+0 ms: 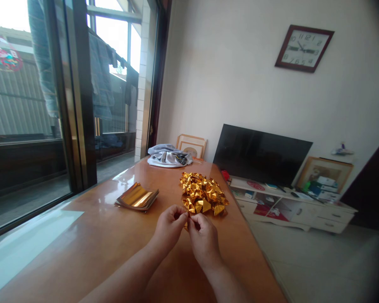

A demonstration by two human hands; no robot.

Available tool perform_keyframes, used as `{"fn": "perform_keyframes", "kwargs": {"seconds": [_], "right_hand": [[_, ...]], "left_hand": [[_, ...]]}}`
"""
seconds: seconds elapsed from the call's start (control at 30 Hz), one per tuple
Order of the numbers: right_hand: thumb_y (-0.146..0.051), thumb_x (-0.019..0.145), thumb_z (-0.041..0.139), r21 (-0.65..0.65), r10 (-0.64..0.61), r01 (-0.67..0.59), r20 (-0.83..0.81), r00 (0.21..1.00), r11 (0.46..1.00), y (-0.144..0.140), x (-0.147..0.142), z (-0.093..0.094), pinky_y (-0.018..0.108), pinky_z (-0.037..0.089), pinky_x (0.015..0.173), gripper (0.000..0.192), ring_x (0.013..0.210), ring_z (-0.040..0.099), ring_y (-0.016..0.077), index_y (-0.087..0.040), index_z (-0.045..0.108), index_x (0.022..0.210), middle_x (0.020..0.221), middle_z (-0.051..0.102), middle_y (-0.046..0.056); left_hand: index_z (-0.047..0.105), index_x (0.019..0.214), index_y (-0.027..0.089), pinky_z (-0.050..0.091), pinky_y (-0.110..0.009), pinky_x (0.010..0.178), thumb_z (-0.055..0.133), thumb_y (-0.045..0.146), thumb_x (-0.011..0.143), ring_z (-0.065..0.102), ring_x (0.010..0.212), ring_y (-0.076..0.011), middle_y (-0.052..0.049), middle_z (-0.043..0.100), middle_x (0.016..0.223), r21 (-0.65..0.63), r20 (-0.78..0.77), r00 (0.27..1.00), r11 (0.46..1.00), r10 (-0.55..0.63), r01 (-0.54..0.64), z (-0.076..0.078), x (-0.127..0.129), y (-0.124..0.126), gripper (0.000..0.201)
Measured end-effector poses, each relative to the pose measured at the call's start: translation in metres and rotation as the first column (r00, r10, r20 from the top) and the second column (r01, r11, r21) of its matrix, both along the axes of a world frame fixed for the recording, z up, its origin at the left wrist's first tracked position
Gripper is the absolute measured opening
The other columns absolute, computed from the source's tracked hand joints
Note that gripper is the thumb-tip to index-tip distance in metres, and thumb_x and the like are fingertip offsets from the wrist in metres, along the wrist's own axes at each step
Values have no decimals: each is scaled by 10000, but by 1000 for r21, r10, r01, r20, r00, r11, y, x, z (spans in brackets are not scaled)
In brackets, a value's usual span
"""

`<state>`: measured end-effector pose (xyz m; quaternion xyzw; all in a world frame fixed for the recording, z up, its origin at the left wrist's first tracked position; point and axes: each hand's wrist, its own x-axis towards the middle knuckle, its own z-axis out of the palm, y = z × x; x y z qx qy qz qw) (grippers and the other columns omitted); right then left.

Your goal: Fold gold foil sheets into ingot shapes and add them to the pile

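I saw left hand (169, 225) and right hand (204, 235) pinched together on a small gold foil piece (187, 219), mostly hidden | piece just before the pile of folded gold shapes (202, 193) | stack of foil sheets (137, 197) left of pile | all on wooden table (91, 235)

A small piece of gold foil paper (187, 222) is being pinched between the left hand (169, 227) and the right hand (204, 240). Glare is being thrown off the glossy, smooth wooden table (113, 244). Light is being mirrored by the metallic, creased folded pieces (204, 193) and the shiny foil sheets (137, 197). Soft matt cloth (167, 155) is being seen behind.
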<state>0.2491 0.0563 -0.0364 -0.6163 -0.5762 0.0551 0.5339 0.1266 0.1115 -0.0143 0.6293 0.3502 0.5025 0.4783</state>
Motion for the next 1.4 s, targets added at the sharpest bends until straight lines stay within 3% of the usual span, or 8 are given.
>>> {"fn": "perform_keyframes", "kwargs": {"seconds": [0.23, 0.5, 0.73, 0.9, 1.17, 1.4], "right_hand": [[-346, 954, 567, 0, 38, -38, -2, 999, 999, -2, -3, 7, 287, 400, 664, 279, 707, 561, 190, -223, 642, 716, 710, 644, 27], [-330, 940, 590, -8, 110, -111, -89, 990, 994, -1, -1, 5, 278, 427, 674, 206, 727, 591, 183, -208, 692, 809, 772, 687, 28], [-334, 941, 579, -16, 109, -110, -57, 992, 994, -4, -3, 8, 278, 432, 669, 231, 722, 581, 184, -214, 684, 773, 755, 678, 28], [-329, 929, 591, -20, 141, -142, -61, 988, 990, -4, -3, 8, 279, 434, 661, 213, 705, 584, 183, -215, 682, 775, 750, 681, 24], [-390, 930, 596, -30, 135, -142, -180, 974, 989, 0, -4, 6, 264, 432, 599, 273, 637, 576, 169, -200, 683, 755, 689, 680, 24], [-459, 907, 617, 6, 272, -291, -379, 884, 957, 0, -9, 13, 260, 467, 582, 315, 628, 599, 167, -184, 656, 758, 705, 699, 33]], "left_hand": [[623, 705, 161, 423, -240, 640, 758, 384, 746, 526, 655, -130, 17, 591, 675, -205, 181, 975, 964, -130, 167, 7, -2, -2, 265], [615, 670, 158, 320, -227, 562, 720, 321, 745, 408, 590, -100, 33, 507, 613, -233, 229, 946, 930, -229, 282, 14, -7, -1, 208], [623, 661, 162, 303, -235, 549, 736, 332, 717, 412, 568, -100, 27, 534, 615, -284, 211, 949, 915, -233, 288, 13, -8, 2, 211], [585, 609, 171, 314, -241, 563, 695, 284, 728, 414, 572, -102, 44, 498, 581, -271, 223, 942, 913, -249, 305, 14, -10, 3, 199], [606, 673, 165, 346, -247, 622, 740, 401, 771, 466, 630, -125, 26, 568, 631, -226, 130, 953, 927, -275, 298, 11, -10, 5, 288], [594, 706, 166, 336, -243, 619, 739, 452, 789, 442, 633, -123, 38, 537, 642, -184, 122, 947, 931, -297, 315, 8, -14, 10, 332]]}}
